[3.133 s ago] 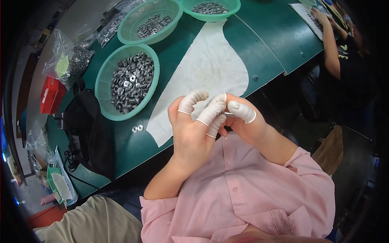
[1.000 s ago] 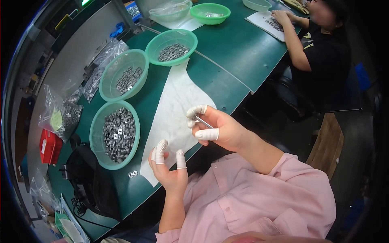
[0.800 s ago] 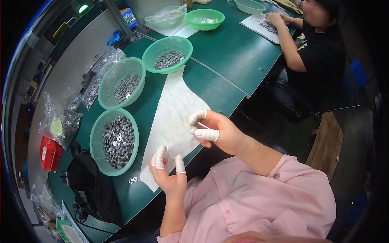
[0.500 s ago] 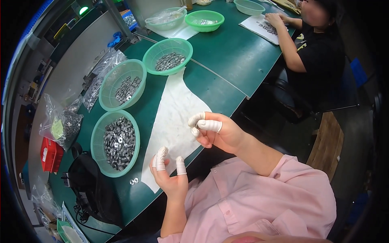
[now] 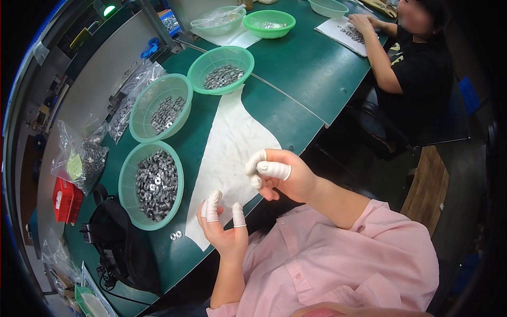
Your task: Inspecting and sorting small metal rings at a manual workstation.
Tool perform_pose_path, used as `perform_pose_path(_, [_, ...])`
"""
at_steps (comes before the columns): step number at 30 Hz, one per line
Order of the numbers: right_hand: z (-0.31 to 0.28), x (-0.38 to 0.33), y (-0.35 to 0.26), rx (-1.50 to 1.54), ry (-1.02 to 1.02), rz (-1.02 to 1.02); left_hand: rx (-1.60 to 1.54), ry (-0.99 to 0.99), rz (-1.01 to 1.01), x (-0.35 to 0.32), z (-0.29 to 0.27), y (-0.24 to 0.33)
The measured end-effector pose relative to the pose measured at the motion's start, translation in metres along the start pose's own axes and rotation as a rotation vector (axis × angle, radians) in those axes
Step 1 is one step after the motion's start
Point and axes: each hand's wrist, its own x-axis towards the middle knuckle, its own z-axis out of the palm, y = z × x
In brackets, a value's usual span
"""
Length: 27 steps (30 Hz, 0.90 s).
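Note:
My right hand (image 5: 288, 174) is raised over the near edge of a white cloth (image 5: 227, 145). Its thumb and first fingers, in white finger cots, curl together in a pinch; whatever they hold is too small or hidden to make out. Lower and to its left, my left hand (image 5: 226, 227) is palm up, with capped thumb and fingers apart and nothing visible between them. Left of that hand, two loose metal washers (image 5: 176, 235) lie on the green table. Beyond them stands a green basket (image 5: 180, 193) full of similar small metal rings.
Two more green baskets of metal parts, a middle one (image 5: 134, 113) and a farther one (image 5: 248, 53), line the cloth's far side. Bagged parts (image 5: 95, 161), a red box (image 5: 67, 203) and a black bag (image 5: 113, 232) sit left. Across the table, a person (image 5: 422, 79) handles small parts.
The view has shifted slightly. My right hand's fingers have turned a little downward, still pinched. My left hand keeps nearly the same open pose.

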Motion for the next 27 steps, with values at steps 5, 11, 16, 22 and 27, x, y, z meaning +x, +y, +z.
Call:
perform_pose_path(5, [0.001,-0.001,0.007,-0.246,-0.050,-0.123,0.002,0.002,0.009,0.000,0.001,-0.001])
perform_pose_path(11, [0.006,0.001,0.010,-0.240,-0.058,-0.094,0.005,-0.005,0.012,0.001,-0.001,-0.003])
perform_pose_path(16, [0.001,0.001,0.012,-0.172,-0.043,-0.088,-0.008,-0.003,0.015,-0.001,-0.002,-0.004])
perform_pose_path(22, [0.008,0.000,0.009,-0.226,-0.037,-0.124,0.014,0.010,0.005,0.000,-0.004,-0.001])
perform_pose_path(27, [0.006,0.001,0.013,-0.087,-0.095,-0.179,0.000,0.023,0.019,0.000,-0.005,-0.002])
